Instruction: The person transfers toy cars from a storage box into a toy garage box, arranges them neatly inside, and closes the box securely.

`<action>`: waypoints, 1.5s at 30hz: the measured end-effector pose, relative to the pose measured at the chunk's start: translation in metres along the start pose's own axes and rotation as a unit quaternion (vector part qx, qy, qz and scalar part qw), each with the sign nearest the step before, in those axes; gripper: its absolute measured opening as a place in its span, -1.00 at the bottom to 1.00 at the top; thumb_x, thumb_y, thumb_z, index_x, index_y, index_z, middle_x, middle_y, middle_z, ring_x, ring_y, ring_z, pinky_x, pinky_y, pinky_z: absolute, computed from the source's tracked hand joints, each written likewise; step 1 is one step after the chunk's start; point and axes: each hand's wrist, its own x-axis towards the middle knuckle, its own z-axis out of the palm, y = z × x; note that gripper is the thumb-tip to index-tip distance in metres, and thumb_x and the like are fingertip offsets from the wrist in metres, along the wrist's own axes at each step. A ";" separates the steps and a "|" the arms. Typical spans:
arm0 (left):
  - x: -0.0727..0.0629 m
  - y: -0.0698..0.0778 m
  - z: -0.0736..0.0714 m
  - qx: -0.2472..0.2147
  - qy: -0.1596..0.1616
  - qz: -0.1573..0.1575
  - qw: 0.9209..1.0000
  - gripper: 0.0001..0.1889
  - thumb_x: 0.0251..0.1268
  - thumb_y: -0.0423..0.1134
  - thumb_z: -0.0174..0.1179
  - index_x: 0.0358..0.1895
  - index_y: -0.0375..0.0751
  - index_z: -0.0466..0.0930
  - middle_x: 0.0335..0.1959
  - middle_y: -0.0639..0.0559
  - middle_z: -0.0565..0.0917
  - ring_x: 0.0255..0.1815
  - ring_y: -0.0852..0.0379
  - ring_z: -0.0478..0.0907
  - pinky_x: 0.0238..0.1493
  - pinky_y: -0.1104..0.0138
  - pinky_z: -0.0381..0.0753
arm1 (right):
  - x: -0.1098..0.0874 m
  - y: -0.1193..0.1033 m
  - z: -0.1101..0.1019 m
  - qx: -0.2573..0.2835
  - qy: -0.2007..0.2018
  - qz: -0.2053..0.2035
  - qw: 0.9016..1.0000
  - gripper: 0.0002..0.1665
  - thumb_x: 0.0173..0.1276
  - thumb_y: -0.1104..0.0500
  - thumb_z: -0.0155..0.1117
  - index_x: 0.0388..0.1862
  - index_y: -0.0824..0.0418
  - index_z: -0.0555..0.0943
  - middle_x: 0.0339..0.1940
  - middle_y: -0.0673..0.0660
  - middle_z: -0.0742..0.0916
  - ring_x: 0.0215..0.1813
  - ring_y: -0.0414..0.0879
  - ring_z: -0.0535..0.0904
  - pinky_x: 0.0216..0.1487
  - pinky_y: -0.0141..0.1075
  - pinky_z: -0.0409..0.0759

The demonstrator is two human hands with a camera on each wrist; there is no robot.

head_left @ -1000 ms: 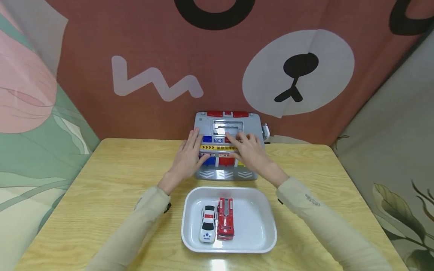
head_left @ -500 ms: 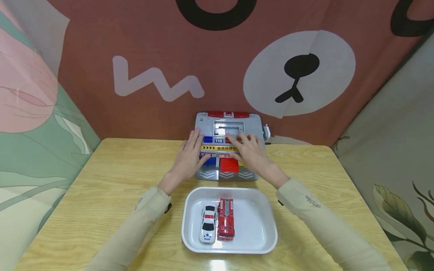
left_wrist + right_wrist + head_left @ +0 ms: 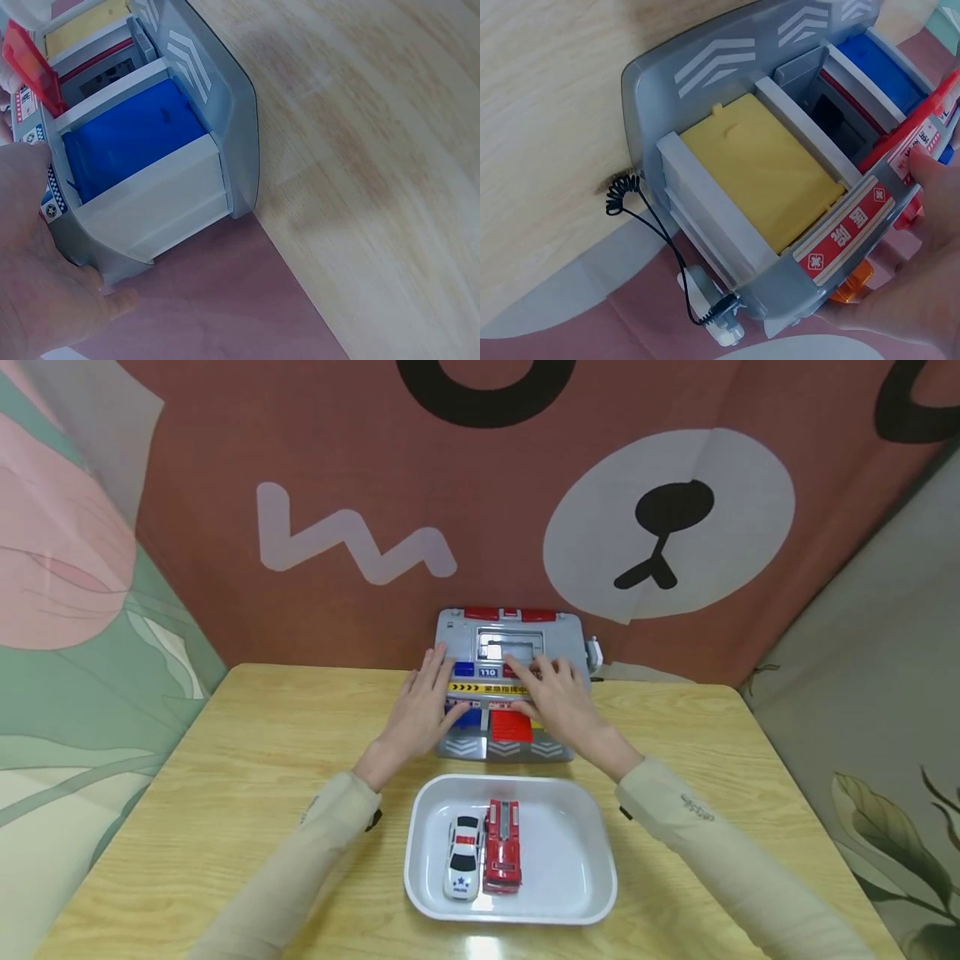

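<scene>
Grey toy station (image 3: 489, 688), red door (image 3: 512, 726) raised: left grip (image 3: 417, 707) spread alongside, right grip (image 3: 564, 702) spread over it, contact unclear.

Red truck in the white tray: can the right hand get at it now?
Probably yes: the tray is open-topped, and the space right of the red truck is bare; the police car lies on its left. The right hand would first leave the toy station.
</scene>
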 end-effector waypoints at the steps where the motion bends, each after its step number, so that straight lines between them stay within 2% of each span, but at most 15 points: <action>1: 0.000 0.000 0.000 -0.001 0.001 0.000 1.000 -0.19 0.44 0.19 -0.07 0.52 -0.28 -0.05 0.57 -0.16 -0.26 0.55 -0.12 -0.25 0.41 -0.11 0.04 | 0.000 0.000 0.000 0.001 0.004 0.001 1.000 -0.15 0.34 -0.17 0.24 0.53 0.01 0.20 0.08 0.28 0.47 0.07 0.25 0.36 0.10 0.17 0.45; 10: 0.002 0.000 0.002 -0.002 0.002 -0.001 1.000 -0.18 0.44 0.20 -0.08 0.53 -0.27 -0.06 0.57 -0.14 -0.28 0.55 -0.12 -0.27 0.41 -0.12 0.03 | 0.000 -0.007 -0.002 -0.004 0.003 0.029 1.000 -0.14 0.32 -0.11 0.30 0.52 0.03 0.22 0.15 0.29 0.47 0.18 0.31 0.33 0.20 0.19 0.35; 18: 0.001 -0.003 0.003 0.001 -0.004 -0.005 1.000 -0.17 0.42 0.19 -0.04 0.53 -0.26 -0.06 0.58 -0.12 -0.29 0.56 -0.08 -0.33 0.42 -0.11 0.01 | -0.007 -0.022 0.000 0.035 -0.005 0.075 0.997 -0.10 0.32 -0.10 0.30 0.55 0.03 0.15 0.32 0.36 0.36 0.38 0.38 0.10 0.33 0.32 0.06; 22: 0.000 -0.005 0.001 0.001 -0.011 -0.004 1.000 -0.17 0.42 0.21 -0.06 0.53 -0.26 -0.06 0.58 -0.12 -0.28 0.56 -0.07 -0.33 0.42 -0.11 0.00 | -0.011 -0.028 -0.001 0.035 -0.007 0.084 0.996 -0.10 0.33 -0.13 0.28 0.54 0.05 0.16 0.35 0.32 0.37 0.42 0.40 0.05 0.34 0.33 0.04; 29: 0.005 -0.002 0.001 -0.003 -0.008 0.001 1.000 -0.18 0.44 0.20 -0.08 0.52 -0.28 -0.05 0.57 -0.16 -0.25 0.55 -0.11 -0.29 0.41 -0.13 0.03 | -0.024 -0.036 -0.005 0.044 -0.018 0.093 0.995 -0.14 0.35 -0.13 0.26 0.53 0.07 0.19 0.44 0.35 0.29 0.48 0.43 -0.07 0.31 0.32 0.12; 33: 0.009 -0.002 0.003 -0.002 -0.004 0.007 1.000 -0.19 0.45 0.20 -0.11 0.52 -0.29 -0.07 0.57 -0.17 -0.26 0.55 -0.11 -0.30 0.40 -0.14 0.02 | -0.033 -0.041 -0.008 0.045 -0.010 0.088 0.995 -0.16 0.33 -0.12 0.28 0.51 0.07 0.23 0.46 0.35 0.26 0.46 0.43 0.01 0.29 0.31 0.17; 38: 0.011 -0.002 0.002 -0.005 -0.011 -0.002 1.000 -0.19 0.45 0.19 -0.11 0.53 -0.27 -0.10 0.57 -0.15 -0.29 0.55 -0.11 -0.31 0.43 -0.11 -0.04 | -0.043 -0.048 -0.013 0.070 -0.003 0.086 0.994 -0.18 0.31 -0.09 0.32 0.48 0.11 0.29 0.43 0.37 0.30 0.40 0.40 0.16 0.25 0.29 0.27; 45: 0.011 -0.003 0.003 -0.011 -0.011 -0.005 1.000 -0.19 0.46 0.19 -0.11 0.53 -0.27 -0.10 0.57 -0.14 -0.30 0.55 -0.10 -0.32 0.43 -0.11 -0.04 | -0.060 -0.053 -0.020 0.114 -0.001 0.083 0.990 -0.21 0.29 -0.01 0.36 0.44 0.16 0.34 0.33 0.34 0.41 0.26 0.23 0.34 0.19 0.12 0.43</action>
